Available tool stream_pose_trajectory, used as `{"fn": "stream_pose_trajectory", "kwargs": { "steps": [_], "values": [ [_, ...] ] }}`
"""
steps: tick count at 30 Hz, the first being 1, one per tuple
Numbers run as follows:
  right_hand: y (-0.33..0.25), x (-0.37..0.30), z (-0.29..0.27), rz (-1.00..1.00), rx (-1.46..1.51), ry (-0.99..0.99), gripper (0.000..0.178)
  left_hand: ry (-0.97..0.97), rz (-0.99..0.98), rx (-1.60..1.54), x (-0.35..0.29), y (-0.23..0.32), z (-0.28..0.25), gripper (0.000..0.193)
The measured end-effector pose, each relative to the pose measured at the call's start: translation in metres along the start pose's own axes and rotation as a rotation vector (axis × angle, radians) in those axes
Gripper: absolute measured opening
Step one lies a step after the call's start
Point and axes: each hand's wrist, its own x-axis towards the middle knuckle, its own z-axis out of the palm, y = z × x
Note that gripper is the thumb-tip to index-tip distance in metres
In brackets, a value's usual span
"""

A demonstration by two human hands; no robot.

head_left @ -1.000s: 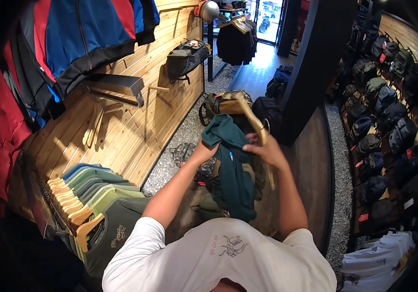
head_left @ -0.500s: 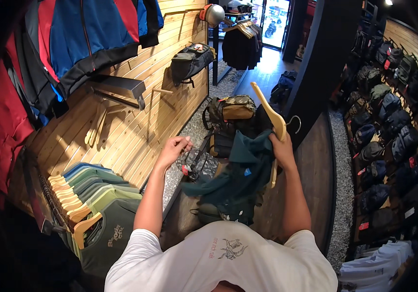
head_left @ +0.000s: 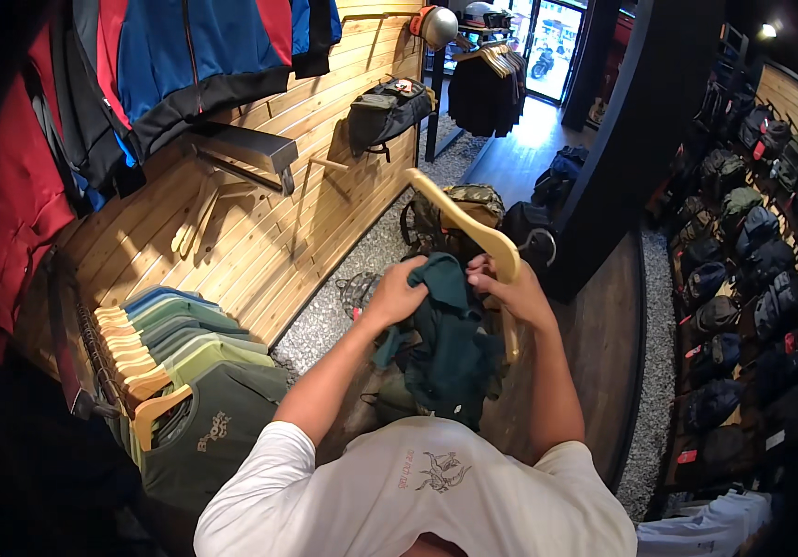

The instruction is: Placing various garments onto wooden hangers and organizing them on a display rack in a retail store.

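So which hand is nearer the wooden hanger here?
Right. The right hand grips the wooden hanger at its neck, by the hook. The left hand sits just beside it, bunching the dark green shirt.

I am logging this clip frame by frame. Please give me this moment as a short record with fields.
place: clothing shop with a wooden slat wall
left hand: fingers grip the top of a dark green shirt
right hand: holds a wooden hanger, tilted, one arm pointing up and to the left
shirt state: bunched, hanging down between the hands
left side: rack of green and blue shirts on wooden hangers
floor ahead: backpacks
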Motion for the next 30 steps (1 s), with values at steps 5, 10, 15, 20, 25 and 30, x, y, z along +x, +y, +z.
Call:
{"fn": "stream_pose_trajectory", "kwargs": {
  "steps": [5,10,15,20,25,30],
  "values": [
    [0.047,-0.018,0.015,0.110,-0.053,-0.069,0.038,0.065,-0.082,-0.259,0.006,-0.015,0.001,0.019],
    [0.101,-0.019,0.022,0.037,-0.081,0.040,0.020,0.103,-0.076,-0.052,0.009,-0.004,-0.006,0.028],
    [0.074,-0.002,-0.006,-0.049,-0.144,0.391,0.009,0.099,-0.058,0.179,0.003,-0.002,-0.040,0.045],
    [0.040,0.012,0.011,-0.104,-0.029,0.358,0.012,0.035,-0.013,0.381,-0.007,-0.007,-0.038,0.038],
    [0.007,0.015,0.028,-0.286,-0.426,0.341,0.016,0.139,-0.084,0.192,-0.005,-0.012,-0.042,0.031],
    [0.004,0.013,0.040,-0.290,-0.426,0.298,0.023,-0.024,-0.046,0.231,-0.011,0.013,-0.017,0.027]
  ]
}}
